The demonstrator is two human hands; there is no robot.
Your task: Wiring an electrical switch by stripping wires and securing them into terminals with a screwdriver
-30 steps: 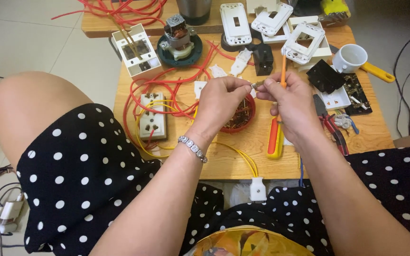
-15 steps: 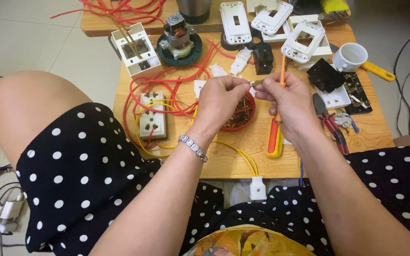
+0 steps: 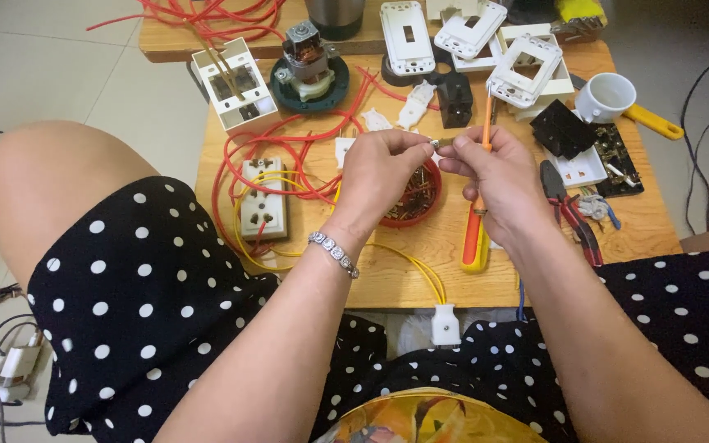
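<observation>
My left hand (image 3: pixel 381 174) and my right hand (image 3: pixel 492 174) meet above a small wooden table (image 3: pixel 420 267), fingertips pinching a tiny metal part (image 3: pixel 438 143) between them. My right hand also holds an orange-handled screwdriver (image 3: pixel 477 231), its shaft pointing up past my fingers. Under my hands sits a red bowl (image 3: pixel 413 203) of several small screws, partly hidden by my left hand. A bracelet (image 3: pixel 334 252) circles my left wrist.
Red wire (image 3: pixel 289 143) and yellow wire (image 3: pixel 408 262) loop around a white double socket (image 3: pixel 263 198). A small motor (image 3: pixel 308 59), white switch frames (image 3: pixel 523 72), a white cup (image 3: pixel 609 97), pliers (image 3: pixel 569 212) and black parts (image 3: pixel 564 129) crowd the table. A white plug (image 3: pixel 445 324) hangs at the front edge.
My hands stay together over the bowl, shifting only slightly; the screwdriver remains in my right hand.
</observation>
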